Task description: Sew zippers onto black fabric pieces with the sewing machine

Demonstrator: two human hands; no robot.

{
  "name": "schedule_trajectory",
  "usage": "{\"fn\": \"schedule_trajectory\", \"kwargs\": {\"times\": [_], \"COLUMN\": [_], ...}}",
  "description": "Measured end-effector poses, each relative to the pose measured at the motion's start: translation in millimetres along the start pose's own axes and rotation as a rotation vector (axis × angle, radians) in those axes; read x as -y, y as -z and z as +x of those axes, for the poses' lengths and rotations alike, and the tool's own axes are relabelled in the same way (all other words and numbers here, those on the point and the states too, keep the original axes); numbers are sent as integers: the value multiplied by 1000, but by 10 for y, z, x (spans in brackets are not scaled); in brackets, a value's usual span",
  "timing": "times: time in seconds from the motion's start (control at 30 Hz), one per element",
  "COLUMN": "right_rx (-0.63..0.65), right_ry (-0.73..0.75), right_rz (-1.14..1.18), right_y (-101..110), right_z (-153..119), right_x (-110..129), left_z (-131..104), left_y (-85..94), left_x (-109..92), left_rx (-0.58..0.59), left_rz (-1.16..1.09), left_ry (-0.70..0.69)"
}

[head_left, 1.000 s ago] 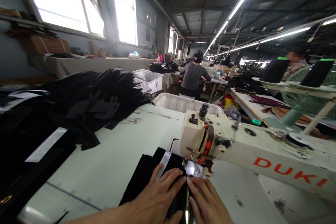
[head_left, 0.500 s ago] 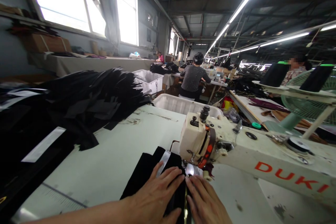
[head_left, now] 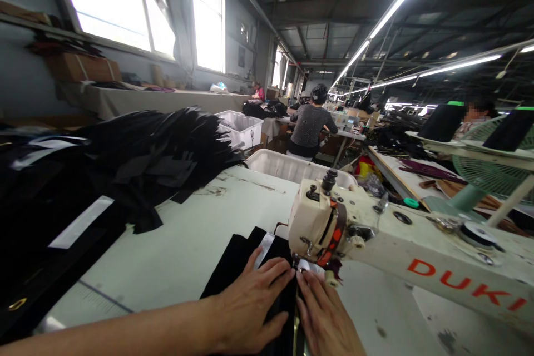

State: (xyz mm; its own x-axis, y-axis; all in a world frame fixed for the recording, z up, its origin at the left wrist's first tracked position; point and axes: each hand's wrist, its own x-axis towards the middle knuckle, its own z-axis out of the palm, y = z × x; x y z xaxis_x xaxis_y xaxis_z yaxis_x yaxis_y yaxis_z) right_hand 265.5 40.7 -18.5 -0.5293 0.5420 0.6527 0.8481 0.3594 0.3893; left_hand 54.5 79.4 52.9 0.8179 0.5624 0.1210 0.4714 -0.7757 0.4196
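Observation:
My left hand lies flat with fingers spread on a black fabric piece, just left of the sewing machine's needle area. A shiny pale strip shows on this fabric beyond my fingers. My right hand rests along the fabric's right edge, its fingers stretched toward the presser foot. Between the hands runs a narrow gold-coloured strip, perhaps zipper teeth. The sewing machine's head stands directly over the fingertips, and its needle is hard to make out.
A large heap of black fabric pieces covers the left of the table. Behind the table stands a white plastic bin. At the right are thread cones and a green fan. A co-worker sits farther ahead.
The camera view has turned slightly left, so the scene sits a little farther right. Both hands remain on the fabric, which has slid slightly forward toward the machine.

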Motion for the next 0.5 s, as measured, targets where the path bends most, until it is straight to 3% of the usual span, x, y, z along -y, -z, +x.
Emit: {"fn": "schedule_trajectory", "kwargs": {"times": [0.33,0.43,0.5], "right_rx": [29,-76,-196], "right_ry": [-30,-86,-188], "right_rz": [119,130,83], "right_y": [-98,-319,-541], "right_z": [-130,-241,-327], "right_x": [-43,29,62], "left_z": [-46,-67,-14], "left_y": [-7,-208,-483], "left_x": [57,241,439], "left_rx": [23,-116,-324], "left_rz": [62,126,183], "left_ry": [-44,-143,-179]}}
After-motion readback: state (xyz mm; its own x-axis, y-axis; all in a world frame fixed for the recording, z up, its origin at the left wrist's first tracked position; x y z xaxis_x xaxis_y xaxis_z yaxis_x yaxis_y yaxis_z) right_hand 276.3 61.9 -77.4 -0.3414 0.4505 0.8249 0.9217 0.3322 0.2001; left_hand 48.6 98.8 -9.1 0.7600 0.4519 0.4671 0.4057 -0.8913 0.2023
